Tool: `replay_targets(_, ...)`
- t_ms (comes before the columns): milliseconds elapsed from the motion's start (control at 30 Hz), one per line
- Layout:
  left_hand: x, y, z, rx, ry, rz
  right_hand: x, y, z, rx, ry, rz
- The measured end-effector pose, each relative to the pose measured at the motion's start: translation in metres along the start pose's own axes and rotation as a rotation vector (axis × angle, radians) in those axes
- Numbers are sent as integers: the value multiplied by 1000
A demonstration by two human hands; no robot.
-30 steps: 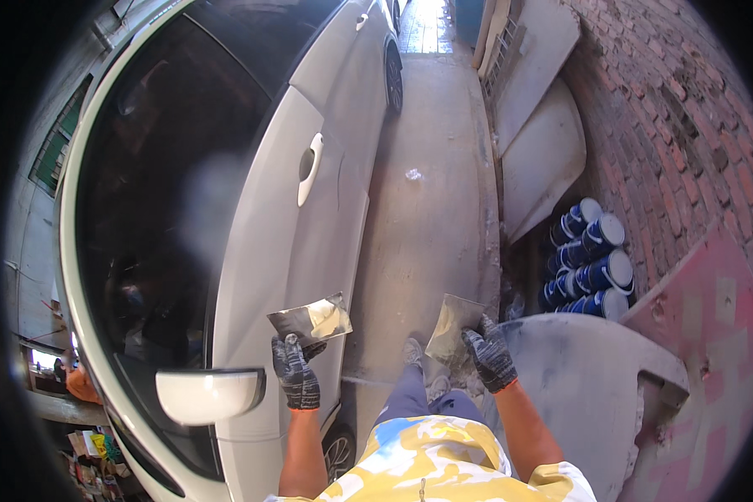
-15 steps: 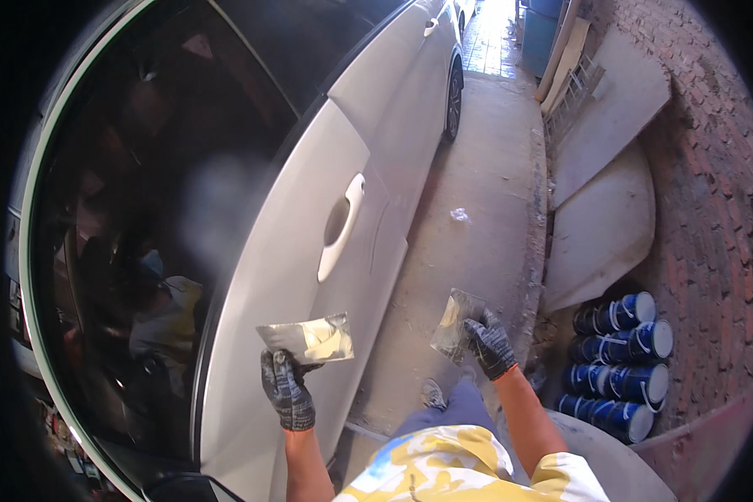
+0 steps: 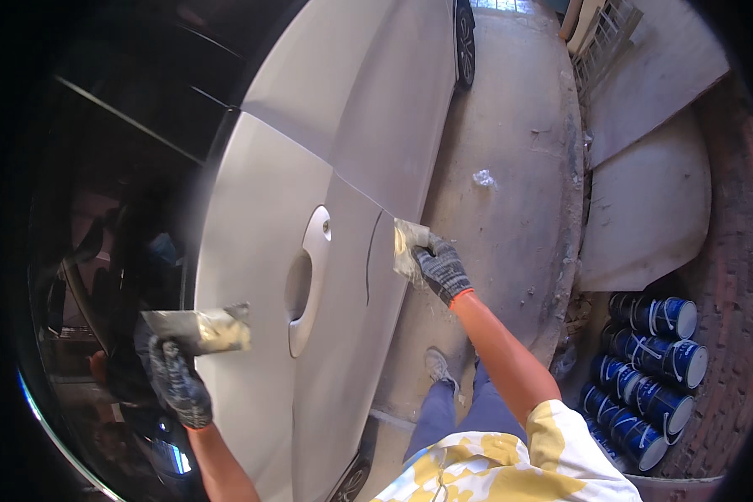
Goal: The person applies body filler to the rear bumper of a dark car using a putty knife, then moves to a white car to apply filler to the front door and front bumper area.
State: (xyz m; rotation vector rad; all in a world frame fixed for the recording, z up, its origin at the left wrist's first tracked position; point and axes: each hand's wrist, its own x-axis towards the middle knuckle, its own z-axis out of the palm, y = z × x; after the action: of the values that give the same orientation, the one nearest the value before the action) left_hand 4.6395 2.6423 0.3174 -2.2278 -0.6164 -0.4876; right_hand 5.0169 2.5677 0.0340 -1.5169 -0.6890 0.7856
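In my gloved left hand [image 3: 177, 385] is a flat metal putty spreader [image 3: 223, 329] with pale yellowish putty smeared on it, held in front of the car window and the door's upper edge. My gloved right hand [image 3: 443, 269] grips a second putty spreader [image 3: 408, 243], coated with the same pale stuff, close to the lower part of the silver car door [image 3: 343, 309]. Whether its blade touches the door cannot be told. A dark curved line [image 3: 371, 259] runs down the panel between the door handle [image 3: 316, 268] and that blade.
Several blue cans [image 3: 657, 356] are stacked at the right beside a brick wall [image 3: 740, 251]. Large pale panels [image 3: 648, 201] and a small metal rack [image 3: 607, 46] lean there. A crumpled white scrap [image 3: 484, 177] lies on the concrete floor [image 3: 510, 226]; a car wheel [image 3: 465, 46] stands farther off.
My right hand has come up and leftward to the door with its spreader. The left hand has shifted left, over the window edge. The view has moved too; both hands keep their spreaders.
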Motion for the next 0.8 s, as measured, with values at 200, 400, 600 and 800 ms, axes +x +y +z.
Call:
replay_targets(200,27,-58,30,-71,101,-120,56,-13,61,-109,184,-89)
replay_targets(400,26,-94,30,-467,136,-248,63,-22,87,-270,298,-280)
replay_targets(600,25,-99,21,-706,122,-670,65,-23,97,-259,379,-426)
replay_targets(800,30,-105,18,-731,126,-475,57,-22,111,-218,410,-409)
